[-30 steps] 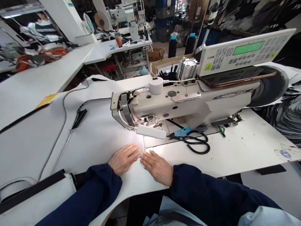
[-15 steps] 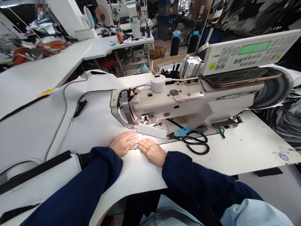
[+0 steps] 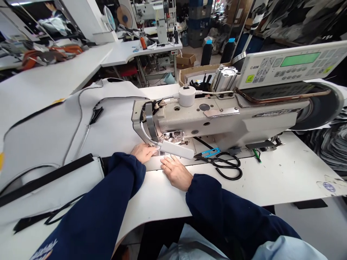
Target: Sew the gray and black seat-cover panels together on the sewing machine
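Two hands lie flat on the white fabric (image 3: 114, 126), which covers the left half of the table (image 3: 271, 177) and runs in under the foot (image 3: 170, 139) of the machine (image 3: 217, 119). The left hand (image 3: 142, 151) rests just left of the foot, fingers straight and together, tips partly hidden by the lamp (image 3: 176, 150). The right hand (image 3: 176, 171) lies nearer, fingers slightly apart, pressing the edge down and clasping nothing. Feeding well here probably calls for light, even pressure, with fingertips clear of the needle. Scissors (image 3: 227, 168) and snips (image 3: 210, 152) lie to the right.
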`<state>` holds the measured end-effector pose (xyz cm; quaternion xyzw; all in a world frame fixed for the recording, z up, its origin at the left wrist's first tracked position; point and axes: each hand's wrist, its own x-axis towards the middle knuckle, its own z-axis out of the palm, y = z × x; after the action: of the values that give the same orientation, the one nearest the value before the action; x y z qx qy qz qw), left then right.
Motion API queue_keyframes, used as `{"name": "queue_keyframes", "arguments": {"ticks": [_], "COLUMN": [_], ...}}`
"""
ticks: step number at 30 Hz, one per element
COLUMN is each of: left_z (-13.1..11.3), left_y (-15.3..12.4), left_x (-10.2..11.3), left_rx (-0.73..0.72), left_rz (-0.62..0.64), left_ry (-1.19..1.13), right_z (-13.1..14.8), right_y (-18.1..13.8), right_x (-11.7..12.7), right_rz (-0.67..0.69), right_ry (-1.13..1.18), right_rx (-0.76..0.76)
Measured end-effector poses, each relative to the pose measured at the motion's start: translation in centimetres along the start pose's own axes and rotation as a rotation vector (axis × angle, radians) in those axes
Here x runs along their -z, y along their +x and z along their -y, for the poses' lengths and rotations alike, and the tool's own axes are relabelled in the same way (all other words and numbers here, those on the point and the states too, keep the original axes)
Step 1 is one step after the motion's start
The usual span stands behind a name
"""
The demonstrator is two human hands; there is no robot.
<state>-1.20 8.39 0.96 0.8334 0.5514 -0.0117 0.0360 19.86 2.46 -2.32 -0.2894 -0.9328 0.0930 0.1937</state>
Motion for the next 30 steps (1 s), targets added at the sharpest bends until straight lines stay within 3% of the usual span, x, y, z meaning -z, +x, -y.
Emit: {"name": "queue_keyframes", "arguments": {"ticks": [4,9,14,17,20,24,26,30], "left_z": [-0.4,-0.8,-0.7,0.1,2.0,5.1,5.6,4.4], "left_y": [0.3,-0.4,-0.2,0.3,-0.6,-4.0,-5.5,-7.0], "left_x": [0.4,1.2,0.0,0.6,3.0,5.4,4.9,2.6], "left_rx": [0.052,-0.081,-0.149,-0.139,0.037,0.453,0.553,0.601], "left_rz": [-0.012,-0.043,-0.085,0.055,0.176,0.133,0.123,0.096], "left_ry": [-0.029,-0.055,-0.071,-0.021,0.103,0.148,0.127,0.120], "right_z": [0.1,0.8,-0.4,-1.7,-2.6,-3.1,-3.1,-2.9], "right_y": [0.1,-0.1,-0.4,-0.4,-0.4,-0.4,-0.5,-0.6], "right_x": [0.3,-0.2,-2.3,-3.0,-3.1,-3.1,-3.1,-3.3], "right_rz": [-0.004,-0.149,-0.229,-0.200,-0.188,-0.150,-0.126,-0.131], "right_ry": [-0.012,-0.051,-0.103,-0.143,-0.169,-0.191,-0.193,-0.208], "right_rx": [-0.001,0.027,0.074,0.154,0.198,0.215,0.216,0.173]}}
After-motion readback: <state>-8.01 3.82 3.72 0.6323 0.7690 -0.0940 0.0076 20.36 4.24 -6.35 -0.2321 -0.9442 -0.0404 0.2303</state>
